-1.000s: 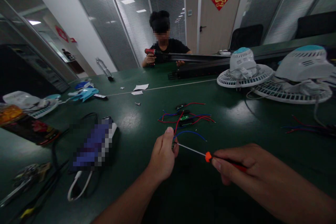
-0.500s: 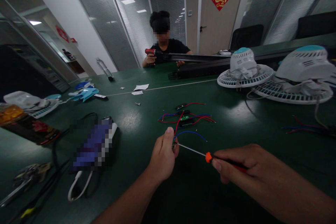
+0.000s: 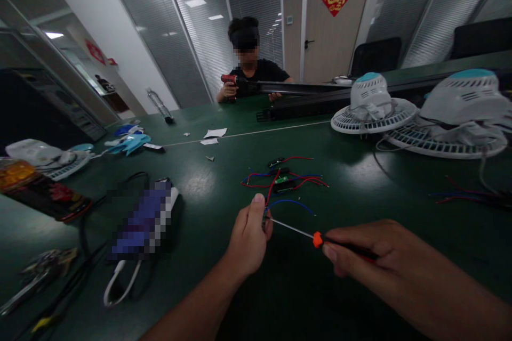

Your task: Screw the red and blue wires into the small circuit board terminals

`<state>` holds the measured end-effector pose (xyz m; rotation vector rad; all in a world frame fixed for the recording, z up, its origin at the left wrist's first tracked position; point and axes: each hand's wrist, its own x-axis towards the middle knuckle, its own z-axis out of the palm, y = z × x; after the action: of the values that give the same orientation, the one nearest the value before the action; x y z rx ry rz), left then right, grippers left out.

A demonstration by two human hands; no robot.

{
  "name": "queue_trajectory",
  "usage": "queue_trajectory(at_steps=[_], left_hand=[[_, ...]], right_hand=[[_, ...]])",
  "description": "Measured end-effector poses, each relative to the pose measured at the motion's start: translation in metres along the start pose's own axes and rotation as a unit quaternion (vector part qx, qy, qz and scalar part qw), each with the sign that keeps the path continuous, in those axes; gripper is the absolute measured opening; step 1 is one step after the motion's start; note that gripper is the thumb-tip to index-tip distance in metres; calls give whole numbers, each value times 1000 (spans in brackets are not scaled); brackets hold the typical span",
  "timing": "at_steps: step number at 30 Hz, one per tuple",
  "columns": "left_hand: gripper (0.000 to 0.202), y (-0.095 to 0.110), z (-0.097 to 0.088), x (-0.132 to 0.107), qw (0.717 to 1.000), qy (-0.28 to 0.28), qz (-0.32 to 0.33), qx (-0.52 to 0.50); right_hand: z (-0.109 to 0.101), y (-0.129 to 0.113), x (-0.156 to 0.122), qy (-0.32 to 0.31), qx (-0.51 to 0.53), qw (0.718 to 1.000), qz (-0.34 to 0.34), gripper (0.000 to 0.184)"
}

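My left hand (image 3: 248, 234) is closed around a small circuit board (image 3: 264, 217), most of it hidden by the thumb and fingers. A red wire (image 3: 273, 185) rises from the board, and a blue wire (image 3: 294, 202) curves off to the right. In my right hand (image 3: 372, 256) is a screwdriver (image 3: 296, 229) with an orange collar and a black and red handle. Its shaft points left, and the tip meets the board at my left fingers. Just beyond, several small modules (image 3: 284, 186) with red and blue leads lie on the green table (image 3: 216, 192).
Upturned white fans (image 3: 372, 112) stand at the right. A phone (image 3: 140, 224) with a white cable, keys (image 3: 44, 269) and a drink bottle (image 3: 44, 192) lie at the left. Across the table a person (image 3: 256, 72) holds a red power drill (image 3: 230, 80) at a long dark bar.
The screwdriver handle has turned slightly in my right hand, showing less red. The screwdriver tip and my left hand stay in place.
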<state>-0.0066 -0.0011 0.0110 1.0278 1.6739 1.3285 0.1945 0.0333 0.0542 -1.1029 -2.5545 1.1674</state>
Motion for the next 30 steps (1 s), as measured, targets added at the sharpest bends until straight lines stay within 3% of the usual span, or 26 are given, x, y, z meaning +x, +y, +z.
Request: queue_trajectory(at_steps=[11,17,21,26,30], left_hand=[[58,-9,0,-1,999,-19,22,-29],[59,-6,0,-2,1000,-23,21,-1],[60,-5,0,-1,999,-22,29,5],[59,-6,0,-1,1000,-9,22,-13],[59,-4,1,-1,1000,-9,15,-24]], right_hand=[[2,-4,-1,48,22,999,10,34],[9,3,-8,169,-8,985,-9,39],[16,7,-8,202,-26,979,-11,42],[15,8,-6,178,-27,984,-14,44],[7,6,-5,78,-32,996,-10,47]])
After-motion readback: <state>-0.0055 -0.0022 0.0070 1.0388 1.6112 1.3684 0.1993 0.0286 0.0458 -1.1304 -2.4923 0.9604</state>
